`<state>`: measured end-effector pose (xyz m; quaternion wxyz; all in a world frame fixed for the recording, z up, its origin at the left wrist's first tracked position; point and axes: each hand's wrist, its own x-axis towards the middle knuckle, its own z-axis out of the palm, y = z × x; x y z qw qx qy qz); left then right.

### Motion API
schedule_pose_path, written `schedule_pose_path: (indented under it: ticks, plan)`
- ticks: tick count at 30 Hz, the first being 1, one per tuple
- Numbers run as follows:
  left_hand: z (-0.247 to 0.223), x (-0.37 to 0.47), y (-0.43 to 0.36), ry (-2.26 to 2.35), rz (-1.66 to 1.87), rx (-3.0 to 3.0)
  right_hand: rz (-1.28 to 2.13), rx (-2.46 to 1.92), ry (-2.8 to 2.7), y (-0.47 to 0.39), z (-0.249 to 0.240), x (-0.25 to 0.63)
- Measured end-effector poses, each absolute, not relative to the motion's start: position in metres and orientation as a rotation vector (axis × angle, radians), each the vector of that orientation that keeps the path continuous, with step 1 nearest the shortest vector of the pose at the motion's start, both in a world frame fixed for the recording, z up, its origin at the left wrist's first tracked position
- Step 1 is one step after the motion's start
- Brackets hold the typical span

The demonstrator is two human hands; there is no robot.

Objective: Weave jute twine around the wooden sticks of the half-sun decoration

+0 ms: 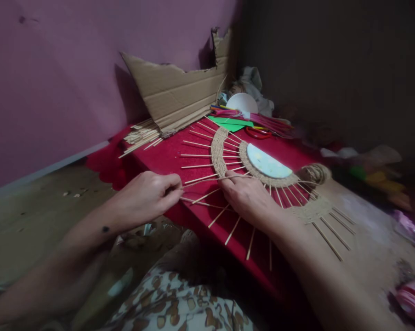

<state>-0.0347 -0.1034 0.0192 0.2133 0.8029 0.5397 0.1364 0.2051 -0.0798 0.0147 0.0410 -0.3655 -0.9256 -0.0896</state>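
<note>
A half-round piece of weaving lies on the red cloth, its thin wooden sticks fanning out from a pale blue half disc. Twine is woven round the disc's curved edge, and a separate outer woven band crosses the sticks farther out. My left hand is closed at the left, pinching a strand of twine pulled taut. My right hand presses its fingers together at the near end of the outer band, where the strand passes; its fingertips are partly hidden. A ball of twine sits to the right.
Torn cardboard leans against the purple wall behind a bundle of loose sticks. Green sheets, red-handled scissors and a white round piece lie at the back. A pink object is at the lower right.
</note>
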Motion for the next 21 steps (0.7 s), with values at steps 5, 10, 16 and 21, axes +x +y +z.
schedule_pose_path:
  ticks: [5,10,16,21]
  plan:
    - [0.015,-0.022,-0.087,1.684,0.376,2.398,-0.240,-1.131,-2.827,-0.081,0.015,0.205]
    - [0.014,-0.002,-0.051,1.630,0.536,2.515,-0.177,-1.203,-2.836,-0.084,0.017,0.200]
    - [0.010,0.016,-0.005,1.606,0.416,2.505,0.023,-1.103,-2.704,-0.102,0.039,0.225]
    - [0.001,0.013,-0.004,1.580,0.383,2.478,-0.152,-1.520,-2.108,-0.093,0.063,0.315]
